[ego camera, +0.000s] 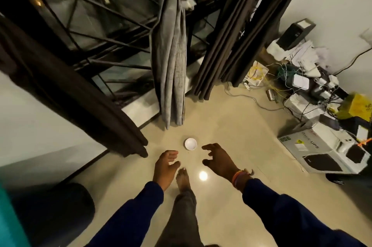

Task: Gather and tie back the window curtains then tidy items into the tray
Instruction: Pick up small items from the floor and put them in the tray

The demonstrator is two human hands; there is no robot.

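Beige floor [231, 126] carries one white bowl [190, 143], just beyond and between two empty, spread-fingered hands, left hand [166, 166] and right hand [218, 161]; three curtains hang behind.

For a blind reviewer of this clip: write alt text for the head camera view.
Seen from above, a person's empty left hand and right hand reach open toward a small white dish on the beige floor. Beyond it a grey curtain hangs gathered and tied before a dark barred window, between dark curtains; boxes and cables clutter the right wall.
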